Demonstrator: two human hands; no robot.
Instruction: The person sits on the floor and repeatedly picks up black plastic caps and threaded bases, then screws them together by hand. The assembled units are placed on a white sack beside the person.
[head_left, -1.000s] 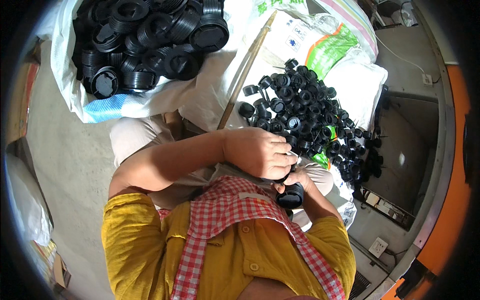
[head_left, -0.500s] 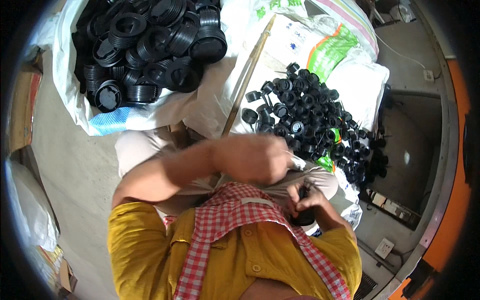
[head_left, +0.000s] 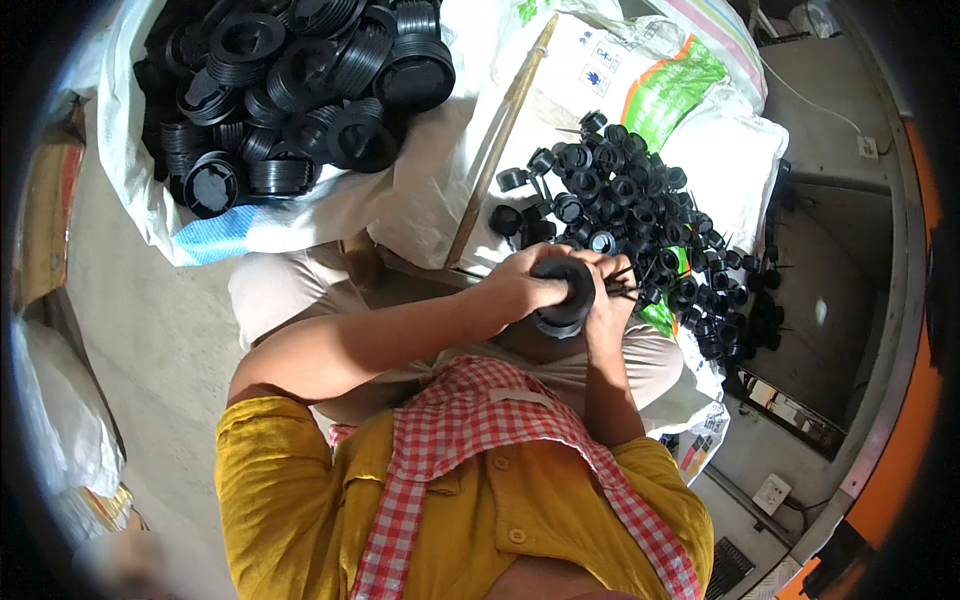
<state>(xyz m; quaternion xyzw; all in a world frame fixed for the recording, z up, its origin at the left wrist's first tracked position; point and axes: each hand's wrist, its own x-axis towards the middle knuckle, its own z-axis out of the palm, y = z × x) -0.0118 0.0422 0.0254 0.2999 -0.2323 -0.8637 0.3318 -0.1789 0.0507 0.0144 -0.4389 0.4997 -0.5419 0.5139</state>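
I see the left hand [head_left: 522, 284] gripping 1 black flanged cap [head_left: 572, 314]; the right hand [head_left: 607, 306] has fingers closed around thin black pieces [head_left: 622, 289].

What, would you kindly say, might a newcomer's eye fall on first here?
Probably the white sack at upper left, heaped with large ribbed black caps. Next might come the pile of small black caps right of centre, then, near the middle, the ring-shaped black cap in the left hand, the right hand against it.
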